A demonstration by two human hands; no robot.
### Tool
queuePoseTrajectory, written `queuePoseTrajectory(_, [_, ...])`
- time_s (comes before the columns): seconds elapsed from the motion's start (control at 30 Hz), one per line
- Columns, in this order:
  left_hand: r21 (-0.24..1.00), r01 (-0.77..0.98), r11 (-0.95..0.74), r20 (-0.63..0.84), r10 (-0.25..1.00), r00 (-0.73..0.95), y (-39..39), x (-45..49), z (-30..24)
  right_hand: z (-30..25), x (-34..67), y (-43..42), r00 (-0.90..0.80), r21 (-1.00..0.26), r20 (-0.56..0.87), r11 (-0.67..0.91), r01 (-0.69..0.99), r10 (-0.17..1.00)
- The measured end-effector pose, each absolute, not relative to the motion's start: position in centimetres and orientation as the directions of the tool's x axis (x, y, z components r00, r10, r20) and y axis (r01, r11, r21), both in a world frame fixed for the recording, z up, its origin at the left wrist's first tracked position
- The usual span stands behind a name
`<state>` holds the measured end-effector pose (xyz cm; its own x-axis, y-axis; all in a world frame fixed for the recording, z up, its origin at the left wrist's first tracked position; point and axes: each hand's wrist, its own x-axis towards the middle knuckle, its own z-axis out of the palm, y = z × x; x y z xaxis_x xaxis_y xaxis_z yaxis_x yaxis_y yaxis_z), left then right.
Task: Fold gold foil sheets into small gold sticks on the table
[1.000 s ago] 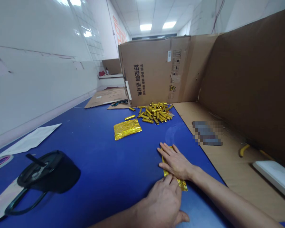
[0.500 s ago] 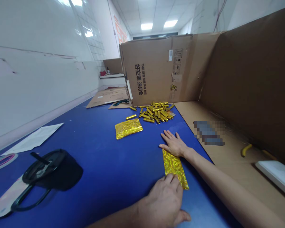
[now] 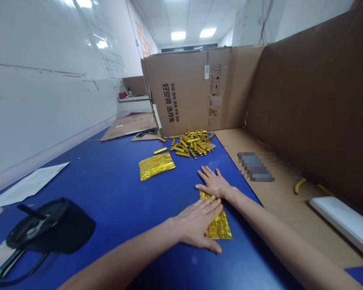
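Observation:
A sheet of shiny gold foil paper point(image 3: 220, 225) lies flat on the blue table point(image 3: 115, 201) in front of me. My right hand point(image 3: 213, 184) rests on its far end, palm down with the fingers spread. Across the sheet's middle and left edge lies my left hand point(image 3: 196, 221), also flat, fingers stretched out and thumb apart. Both hands cover part of the foil. Farther off to the left is a stack of gold foil sheets point(image 3: 157, 165). Behind it sits a pile of small rolled gold foil tubes point(image 3: 193, 143), with a few lying loose beside it.
A black lidded cup point(image 3: 53, 225) with a handle stands at the left, near a white paper point(image 3: 30, 183). Large cardboard point(image 3: 193, 92) walls off the back and right. A white box-like object point(image 3: 341, 221) and a pixelated dark item point(image 3: 255, 167) lie on the right-hand cardboard.
My left hand has moved forward along the foil and flattened out from a curled shape. My right hand stays on the far end. The view has shifted slightly to the right.

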<state>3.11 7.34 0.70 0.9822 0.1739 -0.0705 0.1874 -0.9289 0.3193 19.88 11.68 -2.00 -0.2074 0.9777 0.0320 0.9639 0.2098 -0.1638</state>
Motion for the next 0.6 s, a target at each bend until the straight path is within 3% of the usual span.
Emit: queuePoseTrajectory(0.6, [0.35, 0.099, -0.931, -0.041, 0.091, 0.995, 1.7, 1.7, 1.4, -2.0, 19.8, 11.5, -0.217, -0.187, 0.04, 0.221, 0.957, 0.975])
